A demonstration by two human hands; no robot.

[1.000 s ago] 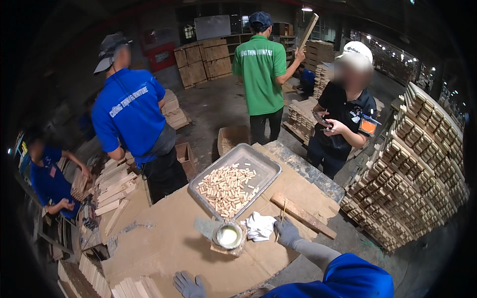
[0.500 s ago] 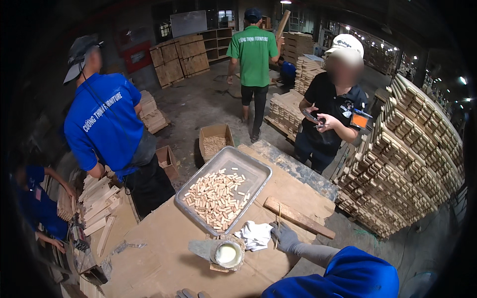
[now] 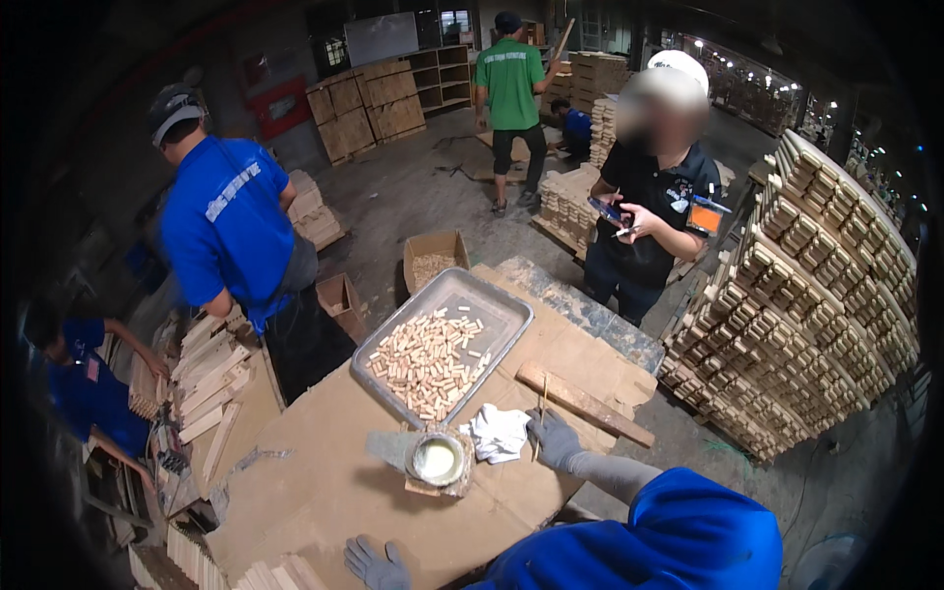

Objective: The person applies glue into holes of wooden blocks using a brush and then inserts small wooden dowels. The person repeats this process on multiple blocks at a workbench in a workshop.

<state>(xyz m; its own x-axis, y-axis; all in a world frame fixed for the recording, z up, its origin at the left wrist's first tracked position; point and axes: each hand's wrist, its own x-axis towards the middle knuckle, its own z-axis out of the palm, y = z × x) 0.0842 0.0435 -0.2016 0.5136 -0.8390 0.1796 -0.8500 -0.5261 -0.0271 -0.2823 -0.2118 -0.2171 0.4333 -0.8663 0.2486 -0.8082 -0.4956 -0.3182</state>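
My right hand (image 3: pixel 558 444), in a grey glove, is closed around a thin wooden stick (image 3: pixel 542 408) that points up and away. Just left of it lies a crumpled white cloth (image 3: pixel 498 434). My left hand (image 3: pixel 377 564), also gloved in grey, rests at the lower edge of the cardboard-covered table (image 3: pixel 324 472), fingers spread and holding nothing. Between the hands stands a messy round pot (image 3: pixel 439 461) of pale, creamy liquid, with a flat grey piece (image 3: pixel 388 448) beside it. Beyond the pot, a metal tray (image 3: pixel 503 313) holds many short wooden dowels (image 3: pixel 425 366).
A wooden bar (image 3: pixel 584 404) lies right of the tray. Stacked wooden parts (image 3: pixel 787 324) rise at the right. A person in black (image 3: pixel 654 197) stands across the table, handling a phone. Left, a person in blue (image 3: pixel 226 216) stands by wooden strips (image 3: pixel 211 379). Cardboard boxes (image 3: pixel 433 246) sit beyond.
The view has shifted, and more of my left hand now shows at the lower edge. My right hand still grips the stick. The person in green has walked farther away.
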